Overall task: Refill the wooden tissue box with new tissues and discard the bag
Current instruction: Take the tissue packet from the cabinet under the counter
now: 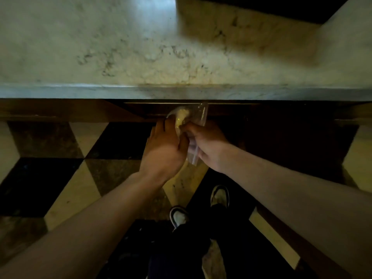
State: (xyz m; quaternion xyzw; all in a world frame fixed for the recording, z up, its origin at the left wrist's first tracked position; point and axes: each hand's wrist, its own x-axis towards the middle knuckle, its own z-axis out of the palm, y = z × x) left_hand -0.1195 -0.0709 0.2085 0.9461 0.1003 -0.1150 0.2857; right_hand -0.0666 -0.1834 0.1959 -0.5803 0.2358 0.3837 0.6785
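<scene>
A crumpled clear plastic bag [193, 115] is held between both hands, just below the front edge of the marble counter. My left hand [163, 148] grips its left side, fingers curled around the plastic. My right hand [203, 141] pinches the bag from the right, and a strip of plastic hangs beneath it. The wooden tissue box and the tissues are not in view.
The marble counter [141, 47] fills the upper half, with its edge [181, 92] right above my hands. A dark shape [261, 5] sits at the counter's far right. Below lie a checkered floor [66, 178] and my two shoes [219, 196].
</scene>
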